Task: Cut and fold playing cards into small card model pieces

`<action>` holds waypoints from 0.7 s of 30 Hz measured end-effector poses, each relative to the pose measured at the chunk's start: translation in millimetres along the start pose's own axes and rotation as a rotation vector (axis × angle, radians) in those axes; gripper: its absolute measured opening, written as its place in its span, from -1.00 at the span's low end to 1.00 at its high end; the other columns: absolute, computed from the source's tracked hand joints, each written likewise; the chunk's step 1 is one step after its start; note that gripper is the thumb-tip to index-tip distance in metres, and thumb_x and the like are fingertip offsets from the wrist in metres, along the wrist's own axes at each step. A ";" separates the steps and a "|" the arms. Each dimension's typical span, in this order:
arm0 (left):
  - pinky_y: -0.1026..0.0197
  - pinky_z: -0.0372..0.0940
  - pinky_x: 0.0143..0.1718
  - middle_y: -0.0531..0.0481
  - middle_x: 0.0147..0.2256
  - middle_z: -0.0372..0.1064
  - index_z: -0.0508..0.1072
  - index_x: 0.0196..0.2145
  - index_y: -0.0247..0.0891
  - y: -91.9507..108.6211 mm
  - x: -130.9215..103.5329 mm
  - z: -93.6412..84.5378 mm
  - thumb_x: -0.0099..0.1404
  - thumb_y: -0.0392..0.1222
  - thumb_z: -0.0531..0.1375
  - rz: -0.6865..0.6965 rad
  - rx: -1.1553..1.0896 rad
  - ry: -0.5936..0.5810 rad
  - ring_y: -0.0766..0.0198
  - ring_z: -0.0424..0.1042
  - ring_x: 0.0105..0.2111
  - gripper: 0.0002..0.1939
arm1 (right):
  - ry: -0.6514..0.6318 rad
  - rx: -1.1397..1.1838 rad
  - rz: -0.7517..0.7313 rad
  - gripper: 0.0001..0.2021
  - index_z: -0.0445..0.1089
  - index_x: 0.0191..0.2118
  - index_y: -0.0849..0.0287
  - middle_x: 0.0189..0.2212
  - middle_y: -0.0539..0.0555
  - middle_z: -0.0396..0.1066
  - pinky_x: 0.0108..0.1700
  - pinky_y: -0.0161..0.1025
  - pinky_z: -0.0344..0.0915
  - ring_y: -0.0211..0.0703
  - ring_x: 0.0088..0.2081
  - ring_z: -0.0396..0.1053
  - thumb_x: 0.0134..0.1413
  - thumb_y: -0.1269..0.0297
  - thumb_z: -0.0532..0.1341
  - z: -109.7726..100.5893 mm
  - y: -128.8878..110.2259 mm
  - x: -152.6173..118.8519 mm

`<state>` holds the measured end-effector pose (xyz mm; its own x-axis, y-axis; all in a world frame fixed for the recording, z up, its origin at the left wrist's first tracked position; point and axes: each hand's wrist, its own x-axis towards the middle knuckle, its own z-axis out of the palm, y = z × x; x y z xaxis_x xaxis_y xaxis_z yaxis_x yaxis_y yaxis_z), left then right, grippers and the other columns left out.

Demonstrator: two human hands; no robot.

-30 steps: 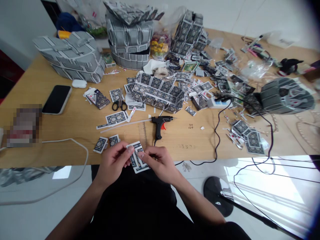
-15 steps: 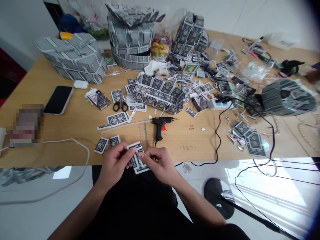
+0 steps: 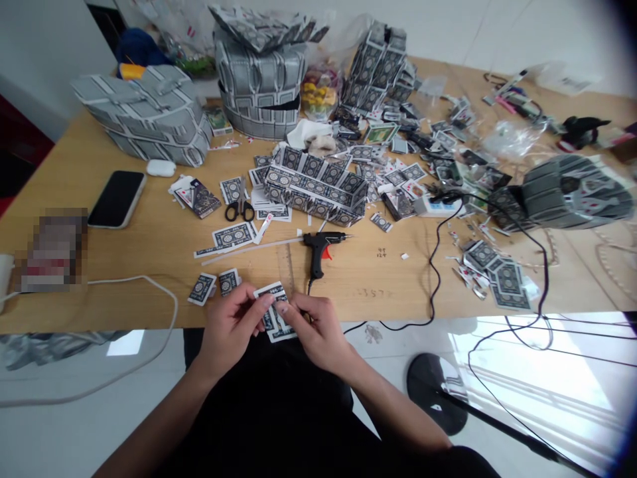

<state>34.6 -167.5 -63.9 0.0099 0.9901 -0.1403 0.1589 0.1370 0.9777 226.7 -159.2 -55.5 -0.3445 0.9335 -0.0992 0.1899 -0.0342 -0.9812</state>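
Between my two hands, at the table's near edge, are dark patterned playing cards point(image 3: 271, 290) with white borders. My left hand point(image 3: 231, 324) pinches them from the left, thumb on top. From the right, my right hand point(image 3: 321, 328) grips them with its thumb pressed on the face. The fingers beneath are partly hidden. Just beyond my left hand lie two small folded card pieces point(image 3: 202, 289). A black glue gun point(image 3: 316, 252) with a red trigger lies ahead of my right hand, a clear ruler point(image 3: 285, 262) beside it.
Black scissors point(image 3: 239, 204), loose cards point(image 3: 233, 236) and an open card-built box point(image 3: 316, 189) lie farther back. Woven grey card baskets point(image 3: 149, 116) stand behind. A phone point(image 3: 117, 199) is at left. A black cable point(image 3: 434, 265) crosses the right side near card scraps point(image 3: 507, 285).
The held cards have tilted slightly, and both hands have barely shifted. The things on the table stay where they were.
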 end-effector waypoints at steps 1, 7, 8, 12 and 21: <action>0.35 0.29 -0.54 0.15 -0.62 0.37 0.44 -0.42 -0.18 0.1 0.4 -0.2 0.48 -0.05 0.30 0.006 0.007 0.000 0.36 0.38 -0.63 -0.69 | 0.000 -0.001 -0.002 -0.45 0.14 -0.50 0.11 -0.56 -0.10 0.06 -0.42 -0.22 -0.01 -0.26 -0.48 0.02 0.49 -0.08 0.21 0.1 -0.3 -0.1; 0.36 0.25 -0.56 0.16 -0.62 0.36 0.53 -0.36 -0.20 0.0 1.4 -0.9 0.46 -0.09 0.31 0.017 0.003 -0.031 0.37 0.36 -0.63 -0.77 | 0.006 0.034 0.008 -0.43 0.09 -0.51 0.11 -0.56 -0.11 0.01 -0.43 -0.22 -0.04 -0.28 -0.48 -0.02 0.49 -0.07 0.20 2.6 0.8 -0.2; 0.37 0.24 -0.57 0.16 -0.62 0.35 0.53 -0.37 -0.20 -0.2 1.4 -0.6 0.46 -0.09 0.31 0.019 -0.005 -0.030 0.38 0.34 -0.63 -0.77 | 0.005 0.050 0.018 -0.42 0.07 -0.52 0.10 -0.57 -0.11 -0.02 -0.43 -0.22 -0.05 -0.28 -0.49 -0.03 0.48 -0.09 0.21 3.2 1.7 -0.1; 0.38 0.20 -0.62 0.17 -0.62 0.32 0.49 -0.41 -0.19 -0.8 1.7 1.2 0.44 -0.05 0.33 0.003 -0.046 0.025 0.40 0.29 -0.65 -0.72 | -0.069 0.160 0.066 -0.40 0.15 -0.51 0.11 -0.56 -0.10 0.05 -0.43 -0.23 -0.02 -0.27 -0.49 0.01 0.44 -0.21 0.20 2.3 5.2 -0.1; 0.38 0.19 -0.69 0.17 -0.62 0.31 0.46 -0.40 -0.18 -4.3 1.0 3.3 0.42 0.06 0.34 -0.034 -0.106 0.104 0.39 0.26 -0.69 -0.67 | -0.217 0.371 0.104 -0.38 0.34 -0.49 0.13 -0.54 0.00 0.35 -0.27 -0.20 0.22 -0.18 -0.43 0.29 0.46 -0.26 0.14 -0.1 11.4 -2.1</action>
<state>37.2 -167.2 -68.7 -0.0966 0.9821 -0.1617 0.0524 0.1672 0.9845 229.6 -161.5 -66.4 -0.5339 0.8229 -0.1942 -0.0957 -0.2870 -0.9531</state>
